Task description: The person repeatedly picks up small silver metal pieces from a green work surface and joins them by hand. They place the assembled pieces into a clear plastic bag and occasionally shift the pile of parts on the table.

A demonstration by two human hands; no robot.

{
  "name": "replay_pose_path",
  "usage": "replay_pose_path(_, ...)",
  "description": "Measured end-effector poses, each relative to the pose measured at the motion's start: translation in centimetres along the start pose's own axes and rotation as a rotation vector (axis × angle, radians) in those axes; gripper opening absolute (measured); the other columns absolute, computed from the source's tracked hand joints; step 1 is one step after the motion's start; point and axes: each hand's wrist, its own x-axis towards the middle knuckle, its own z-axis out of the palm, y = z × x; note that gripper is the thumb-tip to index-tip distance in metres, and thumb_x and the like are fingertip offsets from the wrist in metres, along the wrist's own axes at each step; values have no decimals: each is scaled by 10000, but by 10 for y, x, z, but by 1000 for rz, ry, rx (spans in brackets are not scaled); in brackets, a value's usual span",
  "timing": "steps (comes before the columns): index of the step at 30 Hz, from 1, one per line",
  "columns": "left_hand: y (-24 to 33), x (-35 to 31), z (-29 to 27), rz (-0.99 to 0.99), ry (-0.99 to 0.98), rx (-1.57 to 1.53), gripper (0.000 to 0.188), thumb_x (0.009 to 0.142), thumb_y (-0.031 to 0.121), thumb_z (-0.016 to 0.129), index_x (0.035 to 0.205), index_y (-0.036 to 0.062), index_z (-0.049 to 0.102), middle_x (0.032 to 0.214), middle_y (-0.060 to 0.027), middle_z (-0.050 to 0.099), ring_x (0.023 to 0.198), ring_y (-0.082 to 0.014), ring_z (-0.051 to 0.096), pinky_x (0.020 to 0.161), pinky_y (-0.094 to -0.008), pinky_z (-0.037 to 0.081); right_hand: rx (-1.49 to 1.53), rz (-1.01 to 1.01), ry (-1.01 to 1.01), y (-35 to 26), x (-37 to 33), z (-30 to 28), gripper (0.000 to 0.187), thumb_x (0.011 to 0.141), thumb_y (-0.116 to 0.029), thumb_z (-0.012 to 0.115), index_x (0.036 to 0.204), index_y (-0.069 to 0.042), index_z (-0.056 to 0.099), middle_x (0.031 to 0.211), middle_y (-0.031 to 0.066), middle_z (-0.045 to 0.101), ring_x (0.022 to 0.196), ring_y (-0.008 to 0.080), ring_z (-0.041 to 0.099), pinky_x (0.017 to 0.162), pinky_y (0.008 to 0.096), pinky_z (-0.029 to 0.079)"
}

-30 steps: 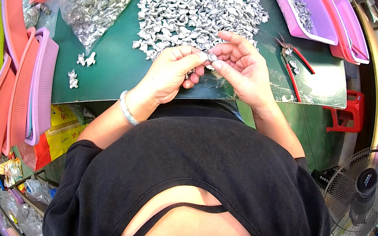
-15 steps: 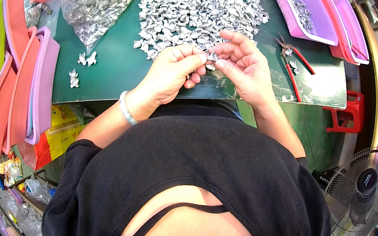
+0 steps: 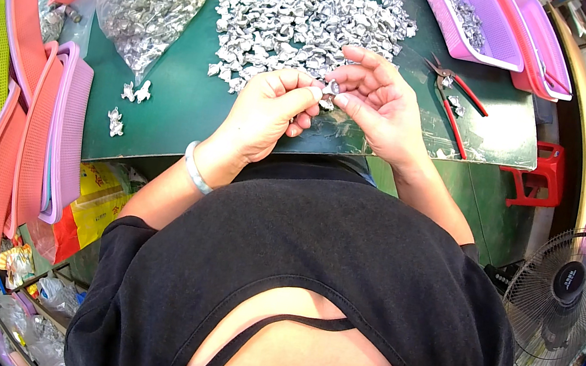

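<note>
Between my hands, over the table's near edge, is a small silver metal casting (image 3: 331, 87), mostly covered by fingertips. My left hand (image 3: 270, 109) pinches it from one side with thumb and forefinger, the other fingers curled. On the other side, my right hand (image 3: 382, 109) grips it with thumb and fingertips, its upper fingers loosely bent. Just beyond my hands spreads a pile of similar silver castings (image 3: 316, 21) on the green table (image 3: 167, 120). Red-handled pliers (image 3: 463, 94) lie with jaws apart to the right of my right hand, near a couple of loose pieces.
A clear plastic bag (image 3: 154, 6) full of castings lies back left, with 3 loose castings (image 3: 116, 122) nearer me. Purple and pink baskets (image 3: 510, 52) stand back right. Coloured baskets (image 3: 3, 142) are stacked at left. A red stool (image 3: 545, 177) and fan (image 3: 562, 296) stand right.
The casting between my fingers has turned or shifted very slightly. Both hands keep nearly the same place and grip.
</note>
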Motion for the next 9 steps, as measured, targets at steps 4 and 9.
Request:
replay_pose_path(4, 0, -1, 0, 5, -1, -1, 76, 835, 108, 559, 866, 40, 576, 674, 2, 551, 527, -41, 475, 443, -148, 346, -17, -19, 15, 0, -1, 1, 475, 780, 78, 544, 1223, 14, 385, 990, 105, 572, 898, 136, 555, 814, 246, 445)
replay_pose_path(9, -2, 0, -1, 13, 4, 10, 88, 827, 107, 571, 879, 37, 575, 679, -4, 551, 532, -45, 477, 445, -150, 348, -88, -56, 19, 0, -3, 3, 477, 781, 73, 547, 1226, 3, 388, 1008, 107, 567, 899, 134, 552, 815, 241, 442)
